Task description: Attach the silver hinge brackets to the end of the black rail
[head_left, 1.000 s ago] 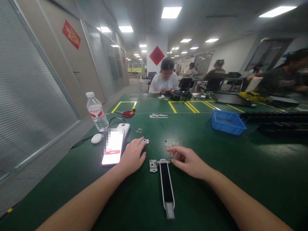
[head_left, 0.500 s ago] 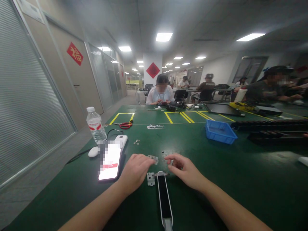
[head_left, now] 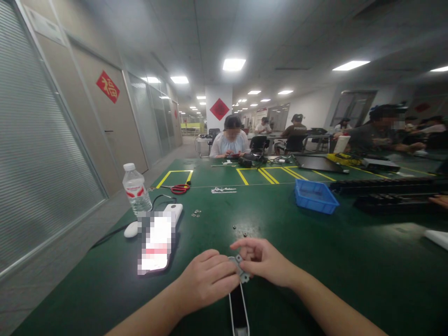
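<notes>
Left hand [head_left: 210,280]: curling its fingers together, and they're clamping onto a silvery, notched metal bracket [head_left: 244,277].
Right hand [head_left: 269,262]: reaching in, its thumb touching the bracket; index finger's sticking out apart from the thumb, and honestly I can't tell if the others are gripping.
Bracket spot: it's sitting between both hands at the far end of a long black strip with a white rim [head_left: 238,305], which is lying well in from the left edge of the green table [head_left: 385,266].
Tiny hardware: a small dark metal nut [head_left: 245,234] is lying just past the right hand.
Left edge: a lit-up phone [head_left: 159,245], a clear plastic bottle with a red-and-white label [head_left: 137,191] and red-handled scissors [head_left: 180,188] are hanging out nearby.
Far edge: a person in a pale top [head_left: 224,142] is sitting there.
</notes>
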`<action>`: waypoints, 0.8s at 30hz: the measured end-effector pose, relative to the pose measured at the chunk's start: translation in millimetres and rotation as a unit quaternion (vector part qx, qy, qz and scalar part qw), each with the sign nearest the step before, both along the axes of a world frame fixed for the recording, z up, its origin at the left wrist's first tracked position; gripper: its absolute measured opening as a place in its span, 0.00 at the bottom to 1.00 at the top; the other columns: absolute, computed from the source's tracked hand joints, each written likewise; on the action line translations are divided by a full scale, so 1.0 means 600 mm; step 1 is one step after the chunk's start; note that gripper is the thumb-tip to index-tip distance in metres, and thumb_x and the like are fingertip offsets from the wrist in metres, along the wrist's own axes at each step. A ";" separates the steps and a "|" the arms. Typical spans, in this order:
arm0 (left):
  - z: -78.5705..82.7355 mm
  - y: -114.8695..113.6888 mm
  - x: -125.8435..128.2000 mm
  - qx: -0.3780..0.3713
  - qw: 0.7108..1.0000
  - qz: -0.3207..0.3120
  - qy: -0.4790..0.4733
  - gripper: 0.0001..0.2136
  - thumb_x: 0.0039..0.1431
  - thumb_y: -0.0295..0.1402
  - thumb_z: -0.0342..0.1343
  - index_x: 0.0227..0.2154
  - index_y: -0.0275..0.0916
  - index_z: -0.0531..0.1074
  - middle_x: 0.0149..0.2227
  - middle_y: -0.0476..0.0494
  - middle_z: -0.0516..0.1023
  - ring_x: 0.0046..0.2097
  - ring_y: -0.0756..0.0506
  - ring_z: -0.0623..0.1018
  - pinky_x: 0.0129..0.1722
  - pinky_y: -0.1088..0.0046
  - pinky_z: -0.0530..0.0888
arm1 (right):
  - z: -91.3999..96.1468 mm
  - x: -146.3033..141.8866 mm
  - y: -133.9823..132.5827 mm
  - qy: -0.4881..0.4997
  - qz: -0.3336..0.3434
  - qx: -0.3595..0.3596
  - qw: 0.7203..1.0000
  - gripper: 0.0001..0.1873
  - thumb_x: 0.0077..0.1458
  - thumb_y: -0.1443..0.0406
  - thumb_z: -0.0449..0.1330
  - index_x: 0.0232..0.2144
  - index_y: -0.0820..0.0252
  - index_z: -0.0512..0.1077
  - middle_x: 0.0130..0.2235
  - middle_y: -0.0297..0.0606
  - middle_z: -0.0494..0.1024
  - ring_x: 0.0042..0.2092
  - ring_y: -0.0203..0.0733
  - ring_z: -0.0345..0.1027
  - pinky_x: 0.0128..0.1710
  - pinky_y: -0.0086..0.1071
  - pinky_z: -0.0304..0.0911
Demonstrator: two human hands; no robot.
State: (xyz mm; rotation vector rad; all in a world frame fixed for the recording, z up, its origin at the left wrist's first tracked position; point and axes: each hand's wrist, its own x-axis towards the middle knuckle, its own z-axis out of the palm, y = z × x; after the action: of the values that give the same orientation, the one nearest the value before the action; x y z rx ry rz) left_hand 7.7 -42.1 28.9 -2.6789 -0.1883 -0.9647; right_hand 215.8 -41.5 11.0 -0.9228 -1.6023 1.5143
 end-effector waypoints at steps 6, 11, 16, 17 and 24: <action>-0.007 0.000 0.000 -0.031 0.999 -0.007 -0.008 0.08 0.65 0.25 0.46 0.38 0.38 0.69 0.38 0.45 0.80 0.39 0.49 0.76 0.41 0.72 0.69 | -0.003 0.001 0.000 -0.008 0.023 -0.028 0.999 0.19 0.42 0.64 0.68 0.38 0.64 0.72 0.23 0.27 0.71 0.23 0.28 0.64 0.26 0.25 0.60; -0.023 0.013 -0.007 -0.122 0.988 0.086 -0.044 0.10 0.62 0.24 0.45 0.39 0.40 0.70 0.38 0.45 0.78 0.40 0.47 0.75 0.42 0.68 0.66 | -0.005 0.012 0.010 -0.024 -0.017 -0.026 0.999 0.17 0.43 0.63 0.68 0.36 0.64 0.73 0.24 0.28 0.72 0.24 0.30 0.65 0.27 0.27 0.61; -0.022 0.020 -0.016 -0.257 0.948 0.184 -0.027 0.07 0.54 0.27 0.49 0.35 0.40 0.70 0.36 0.45 0.77 0.41 0.43 0.73 0.44 0.62 0.62 | -0.012 0.035 0.033 -0.089 -0.140 -0.014 0.986 0.11 0.44 0.69 0.65 0.33 0.64 0.73 0.20 0.25 0.68 0.23 0.30 0.64 0.25 0.26 0.59; -0.021 0.021 -0.017 -0.275 0.942 0.192 -0.015 0.07 0.53 0.28 0.50 0.34 0.40 0.70 0.36 0.45 0.77 0.41 0.43 0.73 0.44 0.61 0.61 | -0.014 0.039 0.037 -0.107 -0.160 -0.020 0.981 0.10 0.44 0.71 0.63 0.33 0.64 0.72 0.20 0.25 0.67 0.23 0.30 0.64 0.24 0.26 0.59; -0.030 0.024 -0.015 -0.299 0.929 0.215 0.044 0.07 0.52 0.29 0.52 0.34 0.40 0.70 0.34 0.48 0.75 0.40 0.44 0.71 0.45 0.62 0.58 | -0.033 0.047 0.044 -0.185 -0.162 -0.030 0.969 0.10 0.43 0.77 0.61 0.32 0.66 0.73 0.20 0.27 0.69 0.22 0.31 0.64 0.24 0.26 0.58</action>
State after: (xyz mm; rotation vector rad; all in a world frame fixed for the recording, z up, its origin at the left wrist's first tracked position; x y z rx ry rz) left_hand -1.5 -27.6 11.1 -2.9811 -1.1661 -0.7204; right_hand 244.1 -15.2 -8.9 -1.4925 -1.5639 1.2162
